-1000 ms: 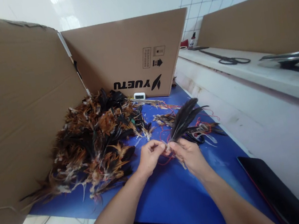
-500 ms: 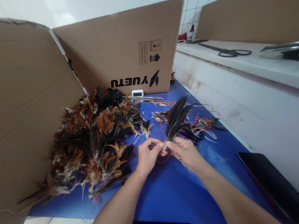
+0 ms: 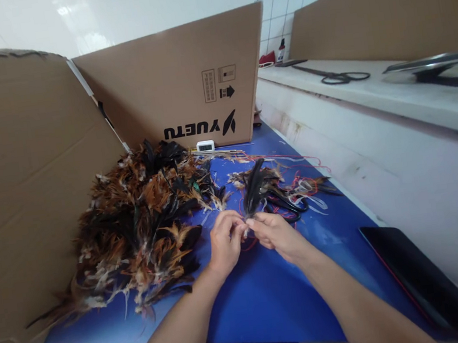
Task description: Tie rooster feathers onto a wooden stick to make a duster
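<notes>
A small bunch of dark feathers [image 3: 253,188] points up and away over the blue table, its pale quill ends down among the fingers. My right hand [image 3: 277,234] is closed, pinching those quill ends between thumb and forefinger. Close against it, my left hand [image 3: 228,238] is also pinched shut beside the base of the bunch; what its fingertips grip is too small to make out. Red string [image 3: 252,245] shows just below the hands. Black-handled scissors [image 3: 290,208] lie behind the right hand, partly under loose feathers.
A large heap of brown and black feathers [image 3: 134,223] covers the left of the blue table [image 3: 267,301]. Cardboard panels [image 3: 137,88] stand behind and left. A white digital timer [image 3: 205,146] sits at the back. A dark flat object [image 3: 415,271] lies right; large scissors [image 3: 338,75] rest on the ledge.
The feather bunch has turned more upright and looks narrower, with both hands still together at its base. The whole view has shifted slightly.
</notes>
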Motion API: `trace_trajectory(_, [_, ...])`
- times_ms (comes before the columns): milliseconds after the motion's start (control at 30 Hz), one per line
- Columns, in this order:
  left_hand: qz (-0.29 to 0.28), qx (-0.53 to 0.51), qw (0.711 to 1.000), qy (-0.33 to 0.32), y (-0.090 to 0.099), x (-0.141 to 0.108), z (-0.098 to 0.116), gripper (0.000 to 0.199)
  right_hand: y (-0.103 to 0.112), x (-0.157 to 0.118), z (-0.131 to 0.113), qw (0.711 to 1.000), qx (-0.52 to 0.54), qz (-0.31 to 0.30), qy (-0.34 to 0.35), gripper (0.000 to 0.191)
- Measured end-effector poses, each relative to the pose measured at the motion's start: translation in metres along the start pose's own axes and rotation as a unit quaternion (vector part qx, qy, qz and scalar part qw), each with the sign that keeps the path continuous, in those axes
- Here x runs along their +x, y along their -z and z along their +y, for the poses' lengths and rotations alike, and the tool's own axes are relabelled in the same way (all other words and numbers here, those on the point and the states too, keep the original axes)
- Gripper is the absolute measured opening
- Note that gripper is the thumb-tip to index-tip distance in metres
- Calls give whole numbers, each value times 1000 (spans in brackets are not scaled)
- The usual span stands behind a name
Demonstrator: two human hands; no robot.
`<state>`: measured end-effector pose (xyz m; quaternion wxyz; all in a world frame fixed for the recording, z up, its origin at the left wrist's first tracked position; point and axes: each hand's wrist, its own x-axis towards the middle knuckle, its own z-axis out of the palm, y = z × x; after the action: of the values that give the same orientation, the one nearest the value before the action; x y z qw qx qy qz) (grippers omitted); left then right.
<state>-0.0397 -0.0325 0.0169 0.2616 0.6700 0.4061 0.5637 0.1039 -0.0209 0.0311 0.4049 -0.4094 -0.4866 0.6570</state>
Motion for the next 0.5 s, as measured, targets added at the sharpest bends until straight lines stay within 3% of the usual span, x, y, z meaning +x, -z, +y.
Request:
trace_trajectory(133, [-7, -14, 999, -34, 0, -3, -2, 9, 2, -1, -1, 1000, 6, -22, -3, 36])
trace_trajectory(500, [33, -131, 990, 26, -5, -2, -3, 10, 2, 0, 0, 998, 40, -40, 4, 38])
